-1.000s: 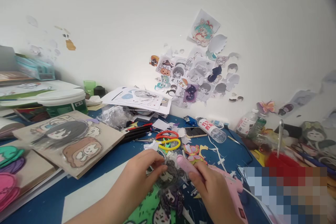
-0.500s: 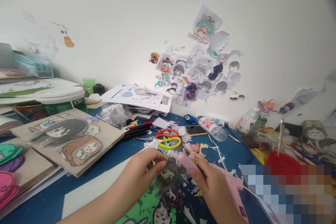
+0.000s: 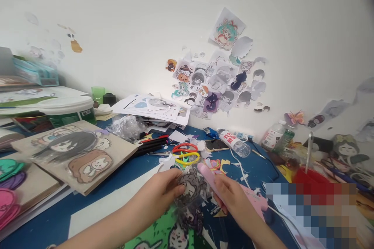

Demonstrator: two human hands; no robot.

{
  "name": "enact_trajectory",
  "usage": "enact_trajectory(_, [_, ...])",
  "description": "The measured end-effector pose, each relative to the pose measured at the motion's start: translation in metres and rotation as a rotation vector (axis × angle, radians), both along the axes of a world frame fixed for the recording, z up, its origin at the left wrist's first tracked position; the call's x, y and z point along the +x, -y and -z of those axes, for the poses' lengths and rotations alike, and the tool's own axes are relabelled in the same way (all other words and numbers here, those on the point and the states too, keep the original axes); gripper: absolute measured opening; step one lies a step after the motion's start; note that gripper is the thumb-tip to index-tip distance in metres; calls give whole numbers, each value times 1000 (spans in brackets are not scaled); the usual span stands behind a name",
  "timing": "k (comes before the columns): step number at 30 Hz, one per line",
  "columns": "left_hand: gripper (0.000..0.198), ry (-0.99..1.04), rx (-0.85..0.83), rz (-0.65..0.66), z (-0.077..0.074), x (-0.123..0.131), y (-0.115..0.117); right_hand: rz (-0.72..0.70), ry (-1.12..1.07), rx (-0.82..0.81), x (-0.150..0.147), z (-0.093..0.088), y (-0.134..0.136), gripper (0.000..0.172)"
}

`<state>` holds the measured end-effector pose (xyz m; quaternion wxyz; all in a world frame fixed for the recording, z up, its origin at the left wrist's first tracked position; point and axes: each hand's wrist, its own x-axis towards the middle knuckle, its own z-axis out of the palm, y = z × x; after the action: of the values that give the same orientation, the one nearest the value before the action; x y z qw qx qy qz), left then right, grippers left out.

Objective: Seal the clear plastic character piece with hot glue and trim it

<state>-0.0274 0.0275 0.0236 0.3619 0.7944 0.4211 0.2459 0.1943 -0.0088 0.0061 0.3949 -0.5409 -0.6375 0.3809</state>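
Observation:
My left hand (image 3: pixel 163 192) pinches a small cut-out of a dark-haired cartoon figure (image 3: pixel 190 187) just above the blue table (image 3: pixel 137 165). Right beside it my right hand (image 3: pixel 230 194) grips a pink glue gun (image 3: pixel 233 190), whose rounded nozzle end lies against the cut-out's right edge. Under both hands lies a green sheet with more cartoon figures (image 3: pixel 175 231).
Red and yellow scissors (image 3: pixel 185 153), a phone (image 3: pixel 216 145) and a lying plastic bottle (image 3: pixel 235 143) are behind my hands. A cardboard with drawn figures (image 3: pixel 76 155) lies at the left, a green tub (image 3: pixel 68 111) behind it. Stickers (image 3: pixel 216 81) cover the wall. Red container (image 3: pixel 309 175) at right.
Both hands shifted slightly up and toward the middle; the cut-out now faces the camera more, and the glue gun's nozzle has stayed against it.

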Motion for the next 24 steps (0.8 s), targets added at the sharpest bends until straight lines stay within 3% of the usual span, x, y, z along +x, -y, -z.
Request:
enact_trajectory(3, [18,-53,22,-18,0,1,0,60,66,107,2,-3,0,51])
enact_trajectory(6, [18,-105,44,-24,-3,2,3,76,64,111,2,-6,0,51])
enact_trajectory(12, [16,-142,247,6,-3,0,8,-26,12,27,-4,-7,5,48])
enact_trajectory(17, [17,-142,346,96,2,-1,3,-235,-132,-114,-3,-11,9,53])
enact_trajectory(19, [18,-129,392,107,5,-1,3,-256,-159,-135,-2,-13,9,53])
enact_trajectory(21, [24,-95,396,83,8,-1,4,-225,-164,-120,-2,-14,9,51])
enact_trajectory(24, [48,-16,351,38,10,-2,7,-186,-152,-94,-3,-13,9,49])
